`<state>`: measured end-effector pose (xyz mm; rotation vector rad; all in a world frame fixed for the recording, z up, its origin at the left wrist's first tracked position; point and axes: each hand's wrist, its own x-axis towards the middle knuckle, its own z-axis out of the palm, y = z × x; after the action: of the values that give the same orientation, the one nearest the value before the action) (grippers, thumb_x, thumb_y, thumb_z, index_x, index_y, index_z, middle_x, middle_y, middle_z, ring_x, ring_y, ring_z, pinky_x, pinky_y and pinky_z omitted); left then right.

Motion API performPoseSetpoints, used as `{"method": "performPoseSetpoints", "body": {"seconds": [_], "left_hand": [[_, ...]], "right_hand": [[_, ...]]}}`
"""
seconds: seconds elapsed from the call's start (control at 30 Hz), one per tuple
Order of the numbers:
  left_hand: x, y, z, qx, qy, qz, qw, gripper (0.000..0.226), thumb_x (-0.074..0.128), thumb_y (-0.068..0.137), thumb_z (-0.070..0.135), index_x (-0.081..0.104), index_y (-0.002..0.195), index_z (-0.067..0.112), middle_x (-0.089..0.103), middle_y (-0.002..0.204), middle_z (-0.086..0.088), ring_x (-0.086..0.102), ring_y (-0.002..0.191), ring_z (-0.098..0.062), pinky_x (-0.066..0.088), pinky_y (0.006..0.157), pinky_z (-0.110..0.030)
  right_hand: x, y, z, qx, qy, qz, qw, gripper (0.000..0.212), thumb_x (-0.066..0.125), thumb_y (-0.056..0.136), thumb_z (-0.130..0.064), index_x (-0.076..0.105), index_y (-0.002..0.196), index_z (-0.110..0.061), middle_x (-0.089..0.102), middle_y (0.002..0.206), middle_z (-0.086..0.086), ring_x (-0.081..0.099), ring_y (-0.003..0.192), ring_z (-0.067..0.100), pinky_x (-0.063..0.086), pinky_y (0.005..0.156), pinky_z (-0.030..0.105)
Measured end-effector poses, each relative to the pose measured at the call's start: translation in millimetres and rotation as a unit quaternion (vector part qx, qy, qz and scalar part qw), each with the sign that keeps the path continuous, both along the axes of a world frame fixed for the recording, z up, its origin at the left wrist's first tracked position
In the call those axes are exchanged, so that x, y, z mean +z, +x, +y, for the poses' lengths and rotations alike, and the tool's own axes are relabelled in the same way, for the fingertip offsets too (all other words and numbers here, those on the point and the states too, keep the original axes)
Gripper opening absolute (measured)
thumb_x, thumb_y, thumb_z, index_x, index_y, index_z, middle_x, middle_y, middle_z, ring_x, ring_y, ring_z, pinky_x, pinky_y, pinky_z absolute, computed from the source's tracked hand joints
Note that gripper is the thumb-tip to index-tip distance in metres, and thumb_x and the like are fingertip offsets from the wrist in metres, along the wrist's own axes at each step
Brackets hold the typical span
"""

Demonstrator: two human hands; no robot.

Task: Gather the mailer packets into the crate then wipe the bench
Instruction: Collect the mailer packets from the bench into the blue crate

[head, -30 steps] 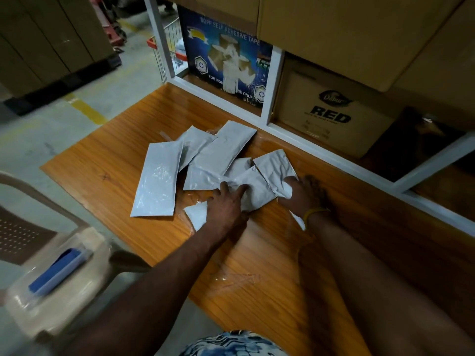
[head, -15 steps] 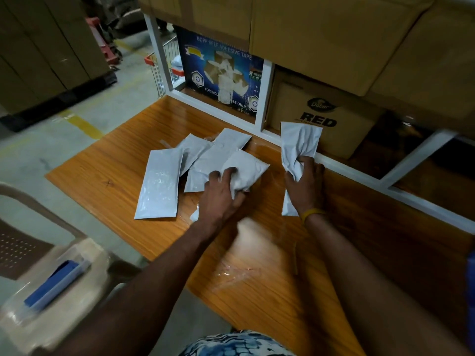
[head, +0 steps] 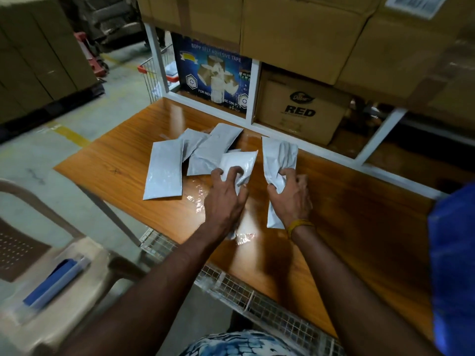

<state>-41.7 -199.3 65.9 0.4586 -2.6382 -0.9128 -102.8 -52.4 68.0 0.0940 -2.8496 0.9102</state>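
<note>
Each hand (head: pixel 226 199) (head: pixel 290 195) grips crinkled grey packet (head: pixel 279 156), glossy wood bench (head: pixel 359 206)

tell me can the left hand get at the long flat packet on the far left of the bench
Probably not right away: the left hand is already gripping a packet. The long packet lies flat and uncovered just to its left, with nothing between them.
</note>
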Motion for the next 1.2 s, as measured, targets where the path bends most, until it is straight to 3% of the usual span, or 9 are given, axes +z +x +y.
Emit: {"method": "performPoseSetpoints", "body": {"seconds": [0.3,0.4,0.53,0.73,0.87,0.93,1.13,1.2], "left_hand": [[21,59,54,-0.008,0.077,0.034,0.996,0.032,0.057,0.087,0.043,0.048,0.117,0.036,0.040,0.127,0.000,0.059,0.098,-0.026,0.037,0.070,-0.030],[33,70,77,-0.014,0.097,0.069,0.993,0.034,0.059,0.086,0.041,0.049,0.118,0.036,0.041,0.129,0.002,0.058,0.105,-0.021,0.040,0.072,-0.029],[53,78,114,-0.038,0.109,0.122,0.986,0.038,0.059,0.084,0.041,0.051,0.121,0.034,0.043,0.129,0.002,0.054,0.114,-0.019,0.041,0.073,-0.029],[81,78,185,-0.071,0.110,0.181,0.975,0.041,0.062,0.085,0.041,0.052,0.124,0.032,0.045,0.128,0.001,0.053,0.113,-0.015,0.045,0.074,-0.027],[94,77,244,-0.096,0.114,0.198,0.969,0.042,0.063,0.086,0.041,0.053,0.125,0.029,0.046,0.130,-0.001,0.051,0.114,-0.014,0.043,0.075,-0.020],[99,77,276,-0.104,0.120,0.199,0.967,0.042,0.064,0.087,0.042,0.053,0.125,0.029,0.046,0.128,-0.001,0.051,0.112,-0.013,0.042,0.074,-0.019],[111,74,373,-0.148,0.137,0.202,0.958,0.042,0.064,0.085,0.038,0.053,0.124,0.029,0.048,0.126,-0.002,0.050,0.109,-0.012,0.049,0.078,-0.025],[116,69,405,-0.162,0.137,0.207,0.955,0.042,0.063,0.084,0.040,0.051,0.123,0.031,0.047,0.125,-0.002,0.052,0.110,-0.015,0.053,0.081,-0.033]], "right_hand": [[26,84,53,-0.048,-0.007,0.034,0.998,0.040,0.066,0.084,-0.041,0.050,0.118,-0.028,0.048,0.119,0.007,0.056,0.105,0.029,0.042,0.074,0.031],[41,102,78,-0.061,-0.024,0.057,0.996,0.038,0.065,0.085,-0.042,0.051,0.118,-0.028,0.050,0.116,0.007,0.057,0.102,0.028,0.047,0.073,0.032],[66,118,112,-0.083,-0.051,0.083,0.992,0.039,0.064,0.087,-0.041,0.050,0.120,-0.025,0.049,0.115,0.007,0.055,0.100,0.024,0.044,0.072,0.029],[99,139,176,-0.118,-0.058,0.125,0.983,0.040,0.064,0.087,-0.040,0.051,0.122,-0.027,0.048,0.118,0.005,0.051,0.101,0.018,0.046,0.075,0.031],[108,146,229,-0.138,-0.038,0.138,0.980,0.039,0.061,0.084,-0.045,0.050,0.120,-0.032,0.049,0.117,0.004,0.055,0.104,0.025,0.048,0.075,0.034],[113,149,258,-0.152,-0.033,0.129,0.979,0.039,0.062,0.085,-0.044,0.051,0.120,-0.031,0.049,0.119,0.005,0.056,0.105,0.026,0.042,0.073,0.030],[127,152,357,-0.216,-0.025,0.129,0.967,0.043,0.063,0.086,-0.044,0.050,0.124,-0.029,0.047,0.124,0.009,0.054,0.111,0.030,0.038,0.075,0.032],[127,150,388,-0.232,-0.023,0.129,0.964,0.044,0.063,0.085,-0.043,0.050,0.124,-0.027,0.046,0.125,0.011,0.053,0.113,0.031,0.037,0.075,0.031]]}}
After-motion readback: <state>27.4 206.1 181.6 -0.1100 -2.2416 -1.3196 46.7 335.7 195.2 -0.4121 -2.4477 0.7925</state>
